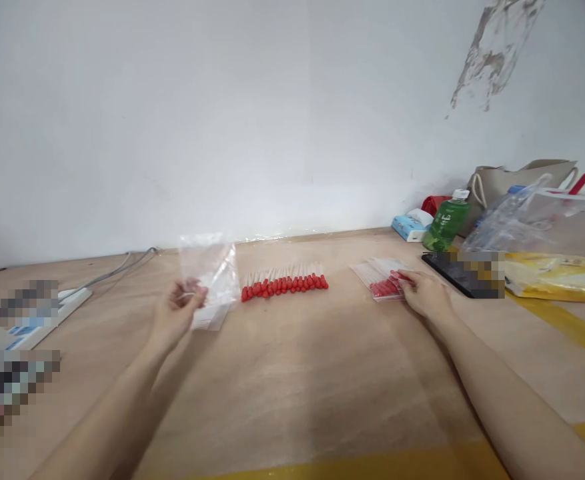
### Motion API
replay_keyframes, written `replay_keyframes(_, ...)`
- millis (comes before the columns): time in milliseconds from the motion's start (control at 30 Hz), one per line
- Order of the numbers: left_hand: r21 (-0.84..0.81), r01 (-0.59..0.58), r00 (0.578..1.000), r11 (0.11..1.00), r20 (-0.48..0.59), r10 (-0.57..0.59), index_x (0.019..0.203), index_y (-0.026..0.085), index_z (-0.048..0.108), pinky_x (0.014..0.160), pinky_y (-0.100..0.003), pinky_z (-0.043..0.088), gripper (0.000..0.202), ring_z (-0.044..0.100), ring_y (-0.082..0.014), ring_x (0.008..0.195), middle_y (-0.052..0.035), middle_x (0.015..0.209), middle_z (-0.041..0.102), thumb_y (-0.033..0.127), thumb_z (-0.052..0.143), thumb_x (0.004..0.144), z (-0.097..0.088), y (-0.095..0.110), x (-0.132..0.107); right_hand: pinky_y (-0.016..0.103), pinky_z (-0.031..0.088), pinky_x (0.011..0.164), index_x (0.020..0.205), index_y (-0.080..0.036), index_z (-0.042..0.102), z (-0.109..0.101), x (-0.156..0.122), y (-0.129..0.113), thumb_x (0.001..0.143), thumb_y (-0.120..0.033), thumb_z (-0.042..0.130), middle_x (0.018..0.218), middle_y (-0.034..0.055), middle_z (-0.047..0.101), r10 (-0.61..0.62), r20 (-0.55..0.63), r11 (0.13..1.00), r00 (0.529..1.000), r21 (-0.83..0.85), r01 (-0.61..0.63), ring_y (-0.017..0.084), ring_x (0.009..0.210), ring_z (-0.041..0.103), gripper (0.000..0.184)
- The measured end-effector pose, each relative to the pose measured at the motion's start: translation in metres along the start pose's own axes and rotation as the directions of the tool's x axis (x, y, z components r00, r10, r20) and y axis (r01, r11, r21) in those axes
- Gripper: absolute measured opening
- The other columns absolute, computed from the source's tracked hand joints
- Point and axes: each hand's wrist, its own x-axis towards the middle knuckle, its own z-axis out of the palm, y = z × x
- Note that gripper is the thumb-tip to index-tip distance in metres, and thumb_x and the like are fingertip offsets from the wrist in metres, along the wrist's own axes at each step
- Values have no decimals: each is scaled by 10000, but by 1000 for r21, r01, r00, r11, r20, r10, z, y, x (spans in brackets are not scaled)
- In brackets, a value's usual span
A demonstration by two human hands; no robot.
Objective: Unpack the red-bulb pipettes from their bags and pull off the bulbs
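Observation:
My left hand (178,308) is closed round the lower edge of an empty clear plastic bag (211,272), holding it upright just above the wooden table (292,387). A row of several red-tipped sticks (283,283) lies on the table to the right of that bag. Farther right, my right hand (425,293) rests on a filled clear packet of red-tipped sticks (383,280), its fingers curled on the packet's near right edge.
At the back right stand a green bottle (446,224), a tissue pack (411,227), a beige tote bag (517,183), clear plastic bags (517,217) and a yellow packet (557,275). A dark tablet (455,270) lies beside them. A white power strip (67,303) with cable sits left.

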Motion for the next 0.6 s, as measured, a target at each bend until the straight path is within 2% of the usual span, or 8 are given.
replay_keyframes(67, -42, 58, 997, 997, -45, -60, 985, 226, 439, 556, -289, 488, 460, 569, -137, 592, 9, 771, 536, 453, 640, 639, -15, -11, 18, 378, 427, 726, 1089, -254, 593, 0, 0, 0, 809, -325, 404, 1064, 60, 622, 6, 3, 1000, 1000, -11, -5, 251, 952, 559, 346)
replay_keyframes(133, 1, 155, 988, 988, 1, -155, 1093, 233, 393, 554, -298, 487, 598, 581, -149, 596, 11, 777, 531, 435, 674, 605, -24, -28, 28, 381, 425, 726, 1089, -251, 592, 1, 0, 1, 810, -330, 405, 1063, 59, 620, 6, 6, 1000, 1000, -20, -6, 252, 945, 560, 345)
replay_keyframes(200, 167, 226, 972, 960, 19, -232, 1139, 201, 376, 537, -312, 479, 712, 578, -173, 601, -4, 778, 536, 438, 702, 553, -27, -50, 32, 381, 421, 737, 1084, -251, 593, 2, 0, 2, 814, -330, 402, 1070, 53, 617, 0, -2, 1000, 1000, -29, 0, 250, 954, 556, 341)
replay_keyframes(267, 380, 215, 973, 900, -1, -232, 1135, 157, 397, 560, -343, 476, 764, 579, -220, 672, -37, 801, 539, 456, 714, 507, -27, -71, 31, 374, 415, 746, 1069, -248, 602, 4, 0, 3, 822, -313, 386, 1072, 49, 617, -17, -17, 999, 1000, -37, 17, 243, 959, 555, 334)
replay_keyframes(333, 539, 119, 993, 834, -43, -114, 1113, 148, 435, 655, -386, 470, 736, 566, -271, 810, -69, 858, 542, 487, 696, 513, -27, -82, 29, 369, 406, 758, 1058, -231, 607, 5, 0, 3, 829, -282, 364, 1068, 56, 619, -32, -70, 999, 997, -41, 30, 235, 956, 557, 338)
replay_keyframes(400, 624, 7, 991, 782, -106, 76, 1094, 170, 466, 755, -411, 439, 656, 533, -288, 913, -79, 911, 547, 512, 654, 567, -27, -79, 26, 374, 391, 786, 1073, -211, 597, 1, -2, 0, 832, -249, 345, 1078, 65, 613, -31, -187, 999, 982, -27, 26, 233, 963, 552, 351)
replay_keyframes(500, 652, -123, 947, 748, -149, 286, 1090, 191, 483, 799, -396, 414, 534, 524, -266, 920, -70, 926, 562, 496, 587, 664, -24, -57, 19, 393, 377, 832, 1093, -196, 584, -15, -6, -16, 847, -255, 330, 1083, 80, 606, 13, -375, 997, 927, 74, 16, 245, 991, 535, 358)
replay_keyframes(600, 612, -258, 923, 748, -72, 377, 1050, 187, 512, 793, -366, 418, 422, 532, -239, 881, -63, 922, 571, 439, 560, 715, -14, -32, 5, 386, 409, 847, 1067, -185, 595, -37, -15, -50, 861, -364, 364, 1032, 99, 621, 83, -432, 930, 898, 356, 85, 236, 976, 546, 358)
